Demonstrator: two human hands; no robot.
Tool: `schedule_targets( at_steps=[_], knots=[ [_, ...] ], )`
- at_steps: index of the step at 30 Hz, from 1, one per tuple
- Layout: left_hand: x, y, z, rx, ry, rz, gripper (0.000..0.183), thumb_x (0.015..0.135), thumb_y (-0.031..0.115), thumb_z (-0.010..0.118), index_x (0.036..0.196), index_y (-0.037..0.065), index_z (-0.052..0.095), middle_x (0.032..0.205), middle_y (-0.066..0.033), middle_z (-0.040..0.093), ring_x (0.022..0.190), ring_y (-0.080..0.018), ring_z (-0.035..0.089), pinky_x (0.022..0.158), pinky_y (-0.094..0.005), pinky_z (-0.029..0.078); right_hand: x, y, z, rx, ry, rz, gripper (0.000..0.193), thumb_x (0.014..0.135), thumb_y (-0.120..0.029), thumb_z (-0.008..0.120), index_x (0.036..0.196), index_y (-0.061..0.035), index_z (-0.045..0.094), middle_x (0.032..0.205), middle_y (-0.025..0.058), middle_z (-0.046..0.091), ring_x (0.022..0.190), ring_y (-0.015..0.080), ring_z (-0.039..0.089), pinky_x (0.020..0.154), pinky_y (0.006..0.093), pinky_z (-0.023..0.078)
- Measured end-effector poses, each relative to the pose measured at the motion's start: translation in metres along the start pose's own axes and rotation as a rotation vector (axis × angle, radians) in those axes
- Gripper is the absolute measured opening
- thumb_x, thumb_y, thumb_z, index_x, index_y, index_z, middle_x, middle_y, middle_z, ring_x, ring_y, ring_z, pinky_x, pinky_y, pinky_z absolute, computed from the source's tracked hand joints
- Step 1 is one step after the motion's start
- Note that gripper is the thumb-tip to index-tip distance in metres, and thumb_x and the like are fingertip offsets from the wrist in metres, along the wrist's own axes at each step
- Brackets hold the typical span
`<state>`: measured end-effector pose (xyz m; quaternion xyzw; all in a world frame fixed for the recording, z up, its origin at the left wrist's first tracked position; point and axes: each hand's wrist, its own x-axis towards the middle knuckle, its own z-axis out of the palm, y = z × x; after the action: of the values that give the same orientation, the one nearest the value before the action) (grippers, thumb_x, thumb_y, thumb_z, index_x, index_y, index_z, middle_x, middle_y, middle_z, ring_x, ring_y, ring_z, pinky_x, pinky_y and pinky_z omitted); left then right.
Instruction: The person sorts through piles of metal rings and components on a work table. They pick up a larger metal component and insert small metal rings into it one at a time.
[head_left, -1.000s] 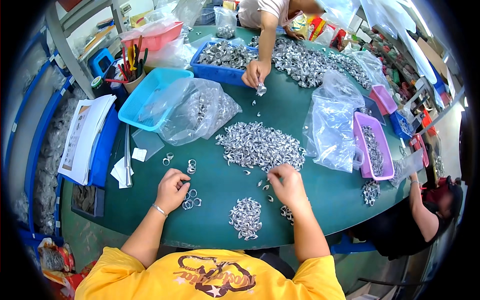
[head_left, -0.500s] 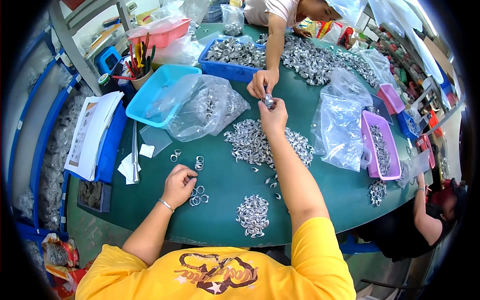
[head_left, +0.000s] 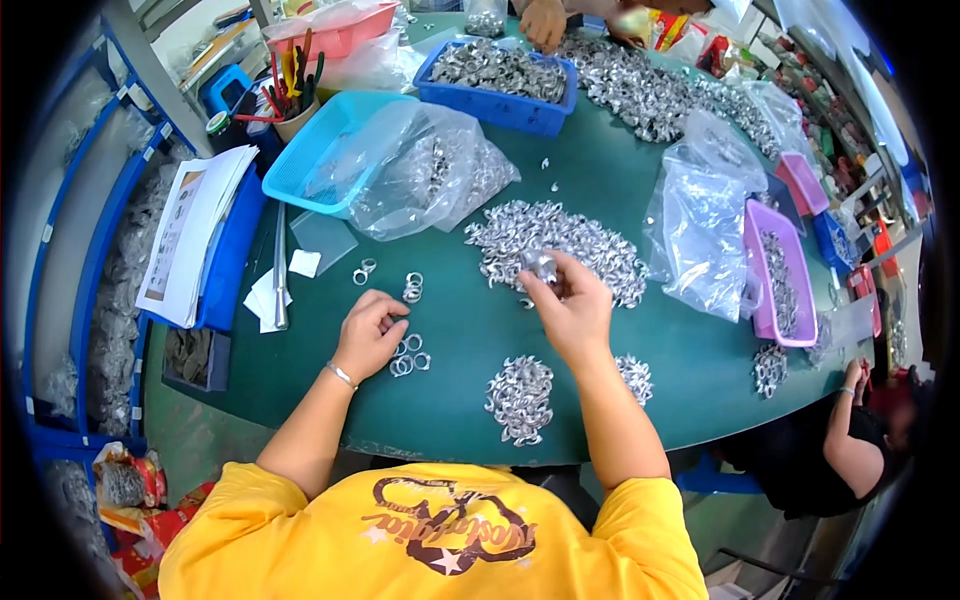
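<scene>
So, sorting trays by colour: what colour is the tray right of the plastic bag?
Purple tray, head view.

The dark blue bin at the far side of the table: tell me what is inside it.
The dark blue bin is heaped with small silvery metal parts, piled to about its rim. The pile covers the bottom and whatever lies lower down, so neither can be seen.

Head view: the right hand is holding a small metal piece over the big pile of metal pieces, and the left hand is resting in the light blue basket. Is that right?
Not quite. In the head view the left hand is not in the light blue basket; it rests on the green table, beside a few loose metal rings. The right hand does hold a small metal piece over the big pile of metal pieces.
</scene>
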<state>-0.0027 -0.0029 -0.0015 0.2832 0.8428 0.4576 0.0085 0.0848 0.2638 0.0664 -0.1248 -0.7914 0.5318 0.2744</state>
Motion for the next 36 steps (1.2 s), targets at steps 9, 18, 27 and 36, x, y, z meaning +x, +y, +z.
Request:
schedule_targets(
  at_steps=[9, 18, 27, 36],
  knots=[
    [-0.005, -0.009, -0.006, -0.254, 0.069, -0.102, 0.007, 0.089, -0.001, 0.067, 0.096, 0.001, 0.068, 0.096, -0.0005, 0.06, 0.075, -0.0059, 0.056, 0.067, -0.0196, 0.046, -0.045, -0.031, -0.006, -0.035, -0.007, -0.181, 0.027, 0.079, -0.008, 0.08, 0.102, 0.0015, 0.069, 0.079, 0.0074, 0.066, 0.057, 0.0076, 0.058, 0.053, 0.0218, 0.049],
    [-0.008, 0.099, 0.006, -0.971, -0.289, -0.283, 0.023, 0.094, 0.01, 0.065, 0.115, -0.002, 0.064, 0.094, -0.0074, 0.068, 0.074, -0.0108, 0.063, 0.067, -0.024, 0.053, -0.065, -0.033, 0.004, -0.303, -0.153, -0.604, 0.035, 0.072, -0.006, 0.076, 0.106, -0.0085, 0.07, 0.075, 0.0033, 0.057, 0.067, 0.0228, 0.058, 0.059, 0.0369, 0.041],
    [-0.027, 0.093, 0.007, -1.02, -0.122, -0.013, 0.017, 0.088, -0.004, 0.069, 0.105, -0.004, 0.064, 0.106, -0.011, 0.065, 0.097, -0.017, 0.067, 0.084, -0.0274, 0.057, -0.083, -0.035, 0.007, 0.153, -0.329, -0.191, 0.039, 0.08, 0.006, 0.067, 0.118, 0.0007, 0.06, 0.092, 0.0127, 0.064, 0.082, 0.0214, 0.066, 0.072, 0.0308, 0.054],
    [-0.037, 0.091, 0.005, -0.993, -0.08, 0.024, 0.014, 0.09, -0.002, 0.068, 0.103, -0.004, 0.066, 0.105, -0.0144, 0.067, 0.096, -0.0182, 0.066, 0.082, -0.028, 0.057, -0.082, -0.04, 0.008, 0.097, -0.358, -0.236, 0.029, 0.079, -0.006, 0.08, 0.104, -0.0008, 0.066, 0.084, 0.011, 0.068, 0.071, 0.0192, 0.066, 0.066, 0.0283, 0.054]
  ],
)
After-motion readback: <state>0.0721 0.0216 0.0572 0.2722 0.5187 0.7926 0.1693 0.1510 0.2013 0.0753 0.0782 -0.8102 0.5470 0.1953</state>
